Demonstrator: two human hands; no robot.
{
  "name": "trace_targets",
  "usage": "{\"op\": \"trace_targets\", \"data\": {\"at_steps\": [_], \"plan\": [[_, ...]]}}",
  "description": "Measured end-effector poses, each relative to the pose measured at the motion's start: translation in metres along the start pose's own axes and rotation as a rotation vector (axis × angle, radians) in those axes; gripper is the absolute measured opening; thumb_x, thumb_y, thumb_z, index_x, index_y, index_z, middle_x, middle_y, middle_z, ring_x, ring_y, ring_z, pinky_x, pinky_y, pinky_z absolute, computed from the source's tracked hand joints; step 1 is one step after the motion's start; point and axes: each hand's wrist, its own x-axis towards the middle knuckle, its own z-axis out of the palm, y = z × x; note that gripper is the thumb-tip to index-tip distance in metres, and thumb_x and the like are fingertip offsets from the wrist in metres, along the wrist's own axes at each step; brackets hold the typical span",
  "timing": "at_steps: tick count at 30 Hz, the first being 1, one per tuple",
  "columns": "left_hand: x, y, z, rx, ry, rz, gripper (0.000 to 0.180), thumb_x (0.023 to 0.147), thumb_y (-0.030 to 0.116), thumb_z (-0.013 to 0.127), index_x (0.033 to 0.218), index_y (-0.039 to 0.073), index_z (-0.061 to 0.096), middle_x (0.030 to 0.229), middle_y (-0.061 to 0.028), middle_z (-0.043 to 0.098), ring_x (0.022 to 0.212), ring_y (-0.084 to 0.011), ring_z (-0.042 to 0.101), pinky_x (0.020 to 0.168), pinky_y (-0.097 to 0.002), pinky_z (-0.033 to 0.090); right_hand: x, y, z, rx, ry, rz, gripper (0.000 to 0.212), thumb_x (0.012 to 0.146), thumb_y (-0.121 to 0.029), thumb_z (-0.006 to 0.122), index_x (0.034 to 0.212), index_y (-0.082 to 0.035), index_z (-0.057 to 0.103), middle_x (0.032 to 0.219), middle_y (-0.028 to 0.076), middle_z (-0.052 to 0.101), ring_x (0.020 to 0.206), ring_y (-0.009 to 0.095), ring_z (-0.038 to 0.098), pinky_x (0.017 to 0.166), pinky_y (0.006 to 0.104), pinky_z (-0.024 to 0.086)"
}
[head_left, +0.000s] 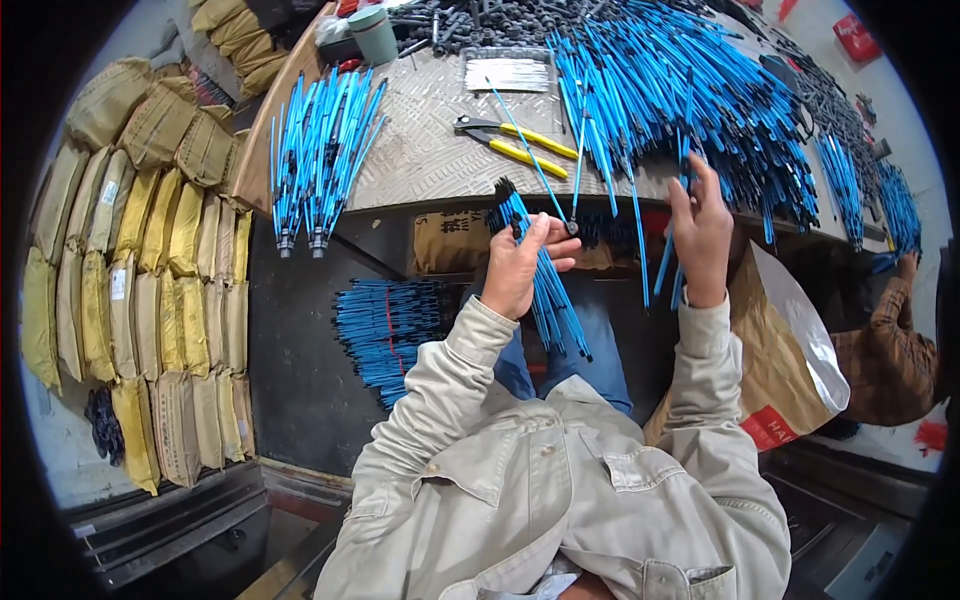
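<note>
Against the left side of the room, tan and yellow woven sacks [150, 270] stand stacked in rows, and a light, textured worktable [420, 140] stretches across the top of the head view. On its left part lies a fanned bunch of blue rods with black ends [325, 150], near a pale green cup [374, 36]; farther right are a shallow clear tray of thin white strips [508, 91] and pliers with yellow handles [538, 139]. A large heap of blue, black-tipped rods [680, 100] covers the right part of the table, some of them jutting past its front edge.

The person's left hand [520, 268], thumb raised and fingers partly curled, holds a slim bundle of blue rods with black ends [557, 298] slantwise in front of the table edge, above the person's knees. The right hand [702, 225] is at the heap's front edge, fingers bent and only narrowly apart beside several hanging rods; whether it grips one I cannot quite tell. Below the table, to the left of the legs, lies a blue rod bundle tied with a red band [370, 335]. A brown paper sack [775, 330] stands right of the person, and a co-worker in a plaid shirt [890, 365] is at the far right
</note>
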Motion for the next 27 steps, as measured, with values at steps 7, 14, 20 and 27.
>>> {"op": "trace_targets", "data": {"at_steps": [7, 14, 20, 27], "plan": [[-0.005, 0.004, -0.001, 0.08, -0.045, -0.087, 0.03, 0.092, 0.03, 0.052, 0.102, 0.001, 0.056, 0.102, -0.0187, 0.062, 0.088, -0.0247, 0.065, 0.071, -0.0332, 0.055, -0.079, -0.04, -0.098, 0.339, -0.07, 0.312, 0.024, 0.083, 0.001, 0.06, 0.105, 0.0, 0.054, 0.075, 0.005, 0.057, 0.056, 0.007, 0.054, 0.048, 0.0201, 0.042], [-0.048, 0.017, 0.039, 0.045, 0.001, -0.043, 0.033, 0.093, 0.028, 0.051, 0.108, -0.002, 0.054, 0.101, -0.0189, 0.062, 0.085, -0.0247, 0.065, 0.071, -0.0328, 0.054, -0.087, -0.038, -0.054, 0.605, -0.315, 0.229, 0.01, 0.082, 0.003, 0.059, 0.089, 0.003, 0.053, 0.077, 0.003, 0.052, 0.055, 0.006, 0.053, 0.047, 0.0186, 0.042], [-0.06, 0.025, 0.044, 0.096, 0.124, 0.216, 0.026, 0.091, 0.018, 0.054, 0.107, -0.002, 0.054, 0.084, -0.0114, 0.064, 0.073, -0.0191, 0.064, 0.063, -0.0296, 0.052, -0.104, -0.056, -0.004, 0.661, -0.489, 0.323, 0.008, 0.081, 0.003, 0.061, 0.086, 0.003, 0.055, 0.073, 0.002, 0.054, 0.054, 0.006, 0.056, 0.046, 0.019, 0.043], [-0.063, 0.032, 0.005, -0.005, 0.122, 0.308, 0.019, 0.088, 0.012, 0.058, 0.103, 0.002, 0.056, 0.077, -0.0094, 0.063, 0.062, -0.015, 0.062, 0.056, -0.026, 0.05, -0.057, -0.038, 0.027, 0.683, -0.479, 0.242, 0.009, 0.086, -0.008, 0.059, 0.085, 0.001, 0.061, 0.069, 0.004, 0.06, 0.051, 0.008, 0.056, 0.045, 0.0206, 0.043]]}}
